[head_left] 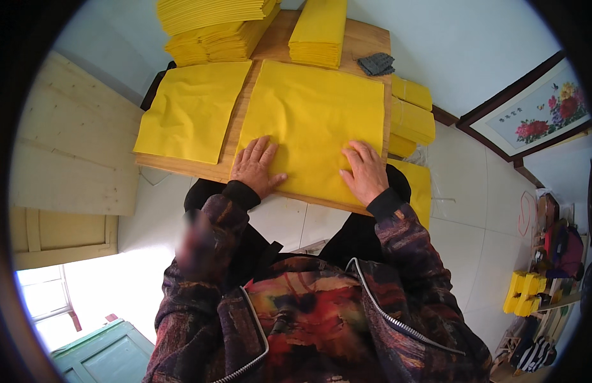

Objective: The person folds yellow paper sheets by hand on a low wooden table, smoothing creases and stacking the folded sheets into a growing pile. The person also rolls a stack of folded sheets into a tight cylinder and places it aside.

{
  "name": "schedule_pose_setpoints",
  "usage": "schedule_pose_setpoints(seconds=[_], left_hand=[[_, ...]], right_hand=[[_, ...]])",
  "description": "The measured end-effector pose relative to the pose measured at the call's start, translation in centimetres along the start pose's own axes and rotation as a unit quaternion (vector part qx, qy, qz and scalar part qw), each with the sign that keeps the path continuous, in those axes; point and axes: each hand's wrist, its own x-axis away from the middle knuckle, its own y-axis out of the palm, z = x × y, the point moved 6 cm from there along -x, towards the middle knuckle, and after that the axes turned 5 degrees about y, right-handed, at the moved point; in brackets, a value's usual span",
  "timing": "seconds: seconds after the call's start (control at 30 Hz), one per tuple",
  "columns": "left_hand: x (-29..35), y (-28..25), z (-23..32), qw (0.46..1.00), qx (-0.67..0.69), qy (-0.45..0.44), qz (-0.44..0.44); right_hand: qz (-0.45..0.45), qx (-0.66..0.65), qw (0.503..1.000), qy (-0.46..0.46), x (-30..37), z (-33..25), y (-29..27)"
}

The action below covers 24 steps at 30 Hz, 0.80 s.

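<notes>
A large yellow sheet (pixel 315 115), of cloth or paper, lies spread over the near right part of a wooden table (pixel 270 41). My left hand (pixel 258 167) rests flat on its lower left corner, fingers spread. Near the lower right edge, my right hand (pixel 364 171) lies on the same sheet with the fingers slightly bent and apart. Neither hand grips anything. To the left, a second yellow sheet (pixel 191 112) lies beside the large one, with a strip of bare wood between them.
Folded yellow stacks stand at the table's back left (pixel 213 38) and back middle (pixel 318 35). A crumpled grey cloth (pixel 376 64) sits by the right edge. Yellow bundles (pixel 412 112) are piled right of the table. A framed flower picture (pixel 538 108) leans at the right wall.
</notes>
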Motion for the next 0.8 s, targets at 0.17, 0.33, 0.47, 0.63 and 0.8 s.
schedule_pose_setpoints(seconds=[0.17, 0.33, 0.47, 0.63, 0.8], left_hand=[[3.1, -0.7, 1.3, 1.000, -0.006, 0.002, -0.017], [4.8, -1.2, 1.4, 0.999, 0.006, 0.023, -0.035], [5.9, -1.9, 1.0, 0.998, 0.012, 0.057, -0.038], [7.1, -2.3, -0.3, 1.000, -0.013, 0.025, -0.013], [8.4, -3.0, -1.5, 0.984, 0.144, -0.032, 0.103]], right_hand=[[-0.014, -0.002, 1.000, -0.003, 2.3, -0.6, -0.5], [-0.032, -0.006, 0.999, -0.010, 3.7, -0.9, -0.9], [-0.019, -0.086, 0.996, -0.004, 4.1, -0.8, -2.2], [0.008, -0.091, 0.995, -0.037, 4.1, -2.5, -3.1], [-0.015, -0.133, 0.990, -0.051, 3.0, -4.2, -2.8]])
